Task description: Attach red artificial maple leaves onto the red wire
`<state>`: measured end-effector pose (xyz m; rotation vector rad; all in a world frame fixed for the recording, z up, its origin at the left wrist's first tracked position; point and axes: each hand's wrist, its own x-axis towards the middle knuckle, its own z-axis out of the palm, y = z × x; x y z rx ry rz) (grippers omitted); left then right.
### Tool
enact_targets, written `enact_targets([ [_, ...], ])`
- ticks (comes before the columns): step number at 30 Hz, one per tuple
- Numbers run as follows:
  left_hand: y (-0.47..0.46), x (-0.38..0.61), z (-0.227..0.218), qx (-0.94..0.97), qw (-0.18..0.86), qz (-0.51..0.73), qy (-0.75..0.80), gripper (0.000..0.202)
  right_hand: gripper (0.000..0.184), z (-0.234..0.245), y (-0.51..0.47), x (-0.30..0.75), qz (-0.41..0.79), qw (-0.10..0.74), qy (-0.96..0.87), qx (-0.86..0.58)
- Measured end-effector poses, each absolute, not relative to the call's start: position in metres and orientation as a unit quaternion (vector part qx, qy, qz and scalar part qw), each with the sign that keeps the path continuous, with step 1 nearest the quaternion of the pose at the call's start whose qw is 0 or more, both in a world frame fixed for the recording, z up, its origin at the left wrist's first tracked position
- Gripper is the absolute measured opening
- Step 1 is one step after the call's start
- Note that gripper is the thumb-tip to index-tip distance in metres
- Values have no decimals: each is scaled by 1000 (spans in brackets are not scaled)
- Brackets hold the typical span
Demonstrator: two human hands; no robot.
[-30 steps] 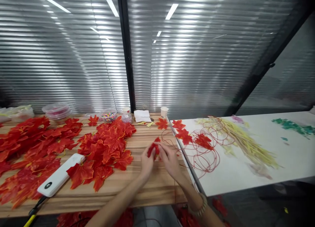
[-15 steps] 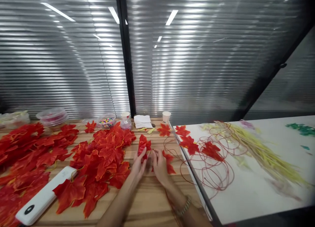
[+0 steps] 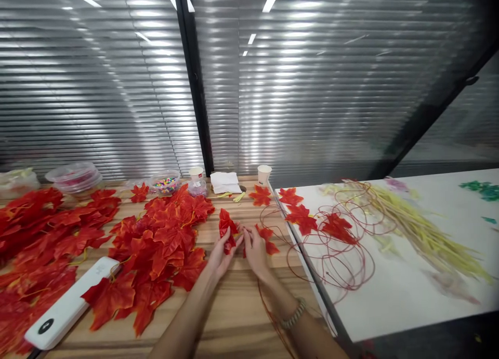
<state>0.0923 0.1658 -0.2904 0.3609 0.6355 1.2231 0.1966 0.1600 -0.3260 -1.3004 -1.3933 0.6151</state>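
My left hand is closed around a red artificial maple leaf, with the thumb pressed over its folded face. Beside it, my right hand has its thumb and fingertips pinched together close to the left fingertips, at the base of that leaf. Whatever lies in this pinch is too small to make out. Another maple leaf rests on the wooden table just behind the right hand, partly covered by it. A thin red cord runs down past the right forearm, which wears a beaded bracelet.
Heaps of red leaves cover the left side, with a white power bank among them. Bead tub, paper cups and tissue stand at the back. Loops of red cord and yellow strands lie on the white table.
The leaf in my left hand has turned and now looks narrower and more upright. My fingertips have drawn closer together. The whole view has shifted slightly, with the tabletop higher in the picture.
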Motion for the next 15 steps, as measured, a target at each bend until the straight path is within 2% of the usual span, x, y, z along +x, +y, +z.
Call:
enact_targets([
  [3,168,89,-297,210,749,543,318,20,25,-329,162,198,276,550,-568,-547],
  [9,175,84,-311,304,650,535,445,38,28,-328,162,195,322,565,-551,-523],
  [15,173,82,-301,279,714,519,378,29,30,-322,159,195,329,575,-537,-521],
])
